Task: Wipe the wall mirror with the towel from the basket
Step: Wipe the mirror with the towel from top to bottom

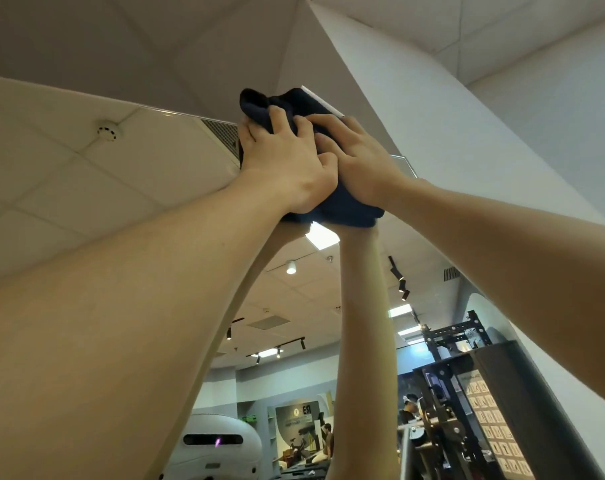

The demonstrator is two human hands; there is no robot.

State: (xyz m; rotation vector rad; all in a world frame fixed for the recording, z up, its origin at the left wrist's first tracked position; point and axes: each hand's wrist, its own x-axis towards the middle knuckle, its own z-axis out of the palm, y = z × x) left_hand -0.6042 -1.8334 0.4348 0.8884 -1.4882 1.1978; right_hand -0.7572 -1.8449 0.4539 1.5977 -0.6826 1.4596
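A dark navy towel (pixel 342 206) is bunched against the top right corner of the wall mirror (pixel 86 174), high overhead. My left hand (pixel 287 164) grips the towel from the left, fingers curled into the cloth. My right hand (pixel 360 161) lies flat on the towel from the right, pressing it onto the glass. Both arms reach straight up, and their reflections show in the mirror below the towel. The basket is out of view.
The white wall (pixel 467 133) runs along the mirror's right edge up to the tiled ceiling (pixel 536 46). The mirror reflects ceiling tiles, a smoke detector (pixel 107 134), track lights, a black weight rack (pixel 467 393) and people far behind me.
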